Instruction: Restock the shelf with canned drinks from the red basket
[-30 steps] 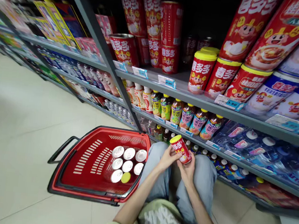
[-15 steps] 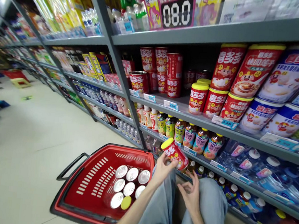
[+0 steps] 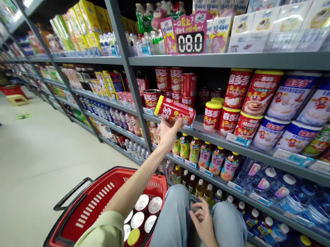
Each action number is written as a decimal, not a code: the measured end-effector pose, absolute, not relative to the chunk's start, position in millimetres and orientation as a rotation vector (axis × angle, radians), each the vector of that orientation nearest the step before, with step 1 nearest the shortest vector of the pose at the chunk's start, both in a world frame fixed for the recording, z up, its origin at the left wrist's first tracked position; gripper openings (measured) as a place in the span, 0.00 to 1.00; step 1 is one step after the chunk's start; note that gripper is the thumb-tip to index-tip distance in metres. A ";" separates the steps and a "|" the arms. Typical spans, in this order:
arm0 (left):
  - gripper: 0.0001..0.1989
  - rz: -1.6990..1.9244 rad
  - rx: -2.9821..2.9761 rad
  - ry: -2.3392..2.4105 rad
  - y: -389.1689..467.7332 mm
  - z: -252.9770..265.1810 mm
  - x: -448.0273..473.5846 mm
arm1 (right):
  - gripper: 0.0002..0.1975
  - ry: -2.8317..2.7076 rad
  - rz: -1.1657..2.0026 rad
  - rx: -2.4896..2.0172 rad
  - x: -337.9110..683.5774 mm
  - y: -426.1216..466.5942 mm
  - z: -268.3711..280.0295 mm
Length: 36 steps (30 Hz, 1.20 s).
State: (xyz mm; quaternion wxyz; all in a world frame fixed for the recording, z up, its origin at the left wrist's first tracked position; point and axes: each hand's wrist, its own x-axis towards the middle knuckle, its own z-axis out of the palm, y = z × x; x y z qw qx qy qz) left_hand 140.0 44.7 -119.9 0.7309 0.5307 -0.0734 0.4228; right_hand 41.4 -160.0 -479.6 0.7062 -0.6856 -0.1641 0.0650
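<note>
Can (image 3: pixel 175 111), red with a yellow lid, lies on its side in my left hand (image 3: pixel 169 133), my fingers and thumb closed on its lower part. Its lid points left, and the other end sits slightly lower. I hold it up before the edge of the middle shelf (image 3: pixel 216 137), in front of stacked red cans (image 3: pixel 176 80); I cannot tell whether it touches the shelf. To its right, short yellow-lidded cans (image 3: pixel 212 118) stand upright near the edge, and drink bottles (image 3: pixel 217 159) line the shelf below. My right hand (image 3: pixel 204 221) hangs low between my knees (image 3: pixel 230 228), half spread, its fingers loosely bent. On the floor (image 3: pixel 35 149) to my left stands a red basket (image 3: pixel 73 229) with a black handle (image 3: pixel 66 194). My left forearm (image 3: pixel 137 175) and pale green sleeve (image 3: pixel 103 233) hide part of it. Inside, silver-topped cans (image 3: pixel 137 219) stand close together, with one yellow-topped can (image 3: pixel 133 237) beside them.
</note>
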 end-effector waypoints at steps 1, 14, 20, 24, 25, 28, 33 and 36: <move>0.34 0.917 1.166 -0.182 44.0 -112.7 145.2 | 0.32 -0.373 0.147 -1.528 41.3 -160.3 -480.8; 0.37 0.793 1.228 -0.333 41.3 -53.2 220.7 | 0.29 -0.418 0.105 -1.571 41.2 -160.0 -482.9; 0.35 0.691 1.337 -0.378 34.6 -37.0 225.5 | 0.27 -0.437 0.074 -1.585 40.6 -159.3 -477.1; 0.33 0.630 1.365 -0.423 32.9 -30.6 227.0 | 0.26 -0.454 0.072 -1.596 41.7 -159.1 -478.2; 0.33 0.610 1.371 -0.431 33.4 -28.8 227.5 | 0.26 -0.456 0.074 -1.597 42.1 -158.9 -479.1; 0.33 0.529 1.391 -0.433 38.3 -22.6 229.2 | 0.26 -0.460 0.082 -1.594 43.1 -158.0 -481.4; 0.28 0.440 1.492 -0.419 52.2 -11.2 233.7 | 0.25 -0.476 0.086 -1.606 43.4 -157.1 -481.3; 0.28 0.430 1.574 -0.424 56.8 -4.8 235.9 | 0.24 -0.483 0.077 -1.607 43.4 -157.0 -479.9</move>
